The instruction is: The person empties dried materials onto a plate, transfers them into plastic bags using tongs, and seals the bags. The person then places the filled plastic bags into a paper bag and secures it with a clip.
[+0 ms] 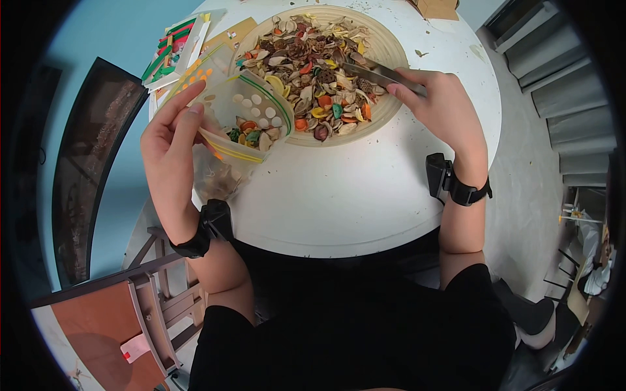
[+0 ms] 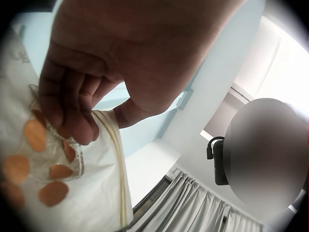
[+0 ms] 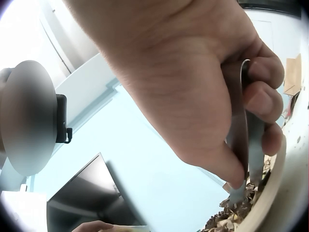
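Observation:
My left hand (image 1: 168, 150) pinches the edge of a clear zip bag (image 1: 225, 99) with orange and white dots, seen close up in the left wrist view. Its mouth gapes toward the plate, and some dried pieces (image 1: 250, 135) lie inside. My right hand (image 1: 450, 114) grips metal tongs (image 1: 381, 72), thumb on one arm and fingers round the other in the right wrist view. The tong tips reach into a heap of potpourri (image 1: 300, 55), dried petals, slices and cones, on a round woven plate (image 1: 396, 49). The tips are partly hidden among the pieces.
The plate stands on a round white table (image 1: 345, 195). Left of it lie a tray with red and green strips (image 1: 171, 55) and a brown card (image 1: 238, 32). A cardboard box (image 1: 438, 8) sits at the far edge. A wooden chair (image 1: 156, 306) stands lower left.

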A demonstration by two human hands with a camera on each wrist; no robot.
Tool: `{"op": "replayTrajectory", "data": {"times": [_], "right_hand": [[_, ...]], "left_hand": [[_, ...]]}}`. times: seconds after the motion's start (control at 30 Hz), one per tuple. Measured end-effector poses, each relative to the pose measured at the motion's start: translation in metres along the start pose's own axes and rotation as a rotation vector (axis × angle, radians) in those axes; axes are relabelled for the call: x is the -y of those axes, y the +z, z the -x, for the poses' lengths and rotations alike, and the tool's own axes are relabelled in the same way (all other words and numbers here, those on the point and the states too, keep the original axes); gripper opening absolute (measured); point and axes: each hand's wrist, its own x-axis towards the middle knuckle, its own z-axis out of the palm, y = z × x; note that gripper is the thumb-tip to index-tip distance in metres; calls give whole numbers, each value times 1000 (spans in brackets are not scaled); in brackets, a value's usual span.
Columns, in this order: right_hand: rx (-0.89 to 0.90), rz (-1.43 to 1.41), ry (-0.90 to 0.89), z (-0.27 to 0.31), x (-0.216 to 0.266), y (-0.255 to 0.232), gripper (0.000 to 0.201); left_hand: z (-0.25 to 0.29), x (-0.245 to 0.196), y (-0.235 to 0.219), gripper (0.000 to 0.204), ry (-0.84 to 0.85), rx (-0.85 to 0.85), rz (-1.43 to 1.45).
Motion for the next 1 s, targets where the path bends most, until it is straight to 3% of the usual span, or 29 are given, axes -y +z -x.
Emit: {"op": "replayTrajectory", "data": {"times": [0.27, 0.37, 0.47, 0.57, 0.7, 0.73, 0.83, 0.87, 1.0], "right_hand": [[-2, 1, -44, 3, 6, -6, 25], [-125, -64, -113, 2, 0, -6, 26], [-132, -205, -109, 6, 11, -12, 27], [-198, -385, -291, 16, 26, -3, 28], [75, -582, -338, 24, 49, 4, 34], [105, -533, -308, 22, 48, 0, 35], [-57, -618, -223, 4, 23, 17, 36], [-100, -527, -155, -1, 12, 19, 40], [-24, -247, 14, -8, 0, 13, 43]], "left_hand": [[-1, -1, 4, 36, -1, 4, -27], [-2, 1, 6, 36, -4, -10, -18], [-1, 0, 6, 36, -14, 1, -15], [-1, -1, 7, 36, -17, 0, -18], [-3, 1, 7, 36, -18, -13, -3], [-3, 1, 7, 36, -17, -14, -3], [-1, 1, 7, 36, -20, -24, 1], [-1, 1, 7, 36, -25, -25, 0], [-2, 0, 8, 36, -16, -24, -6]]}}
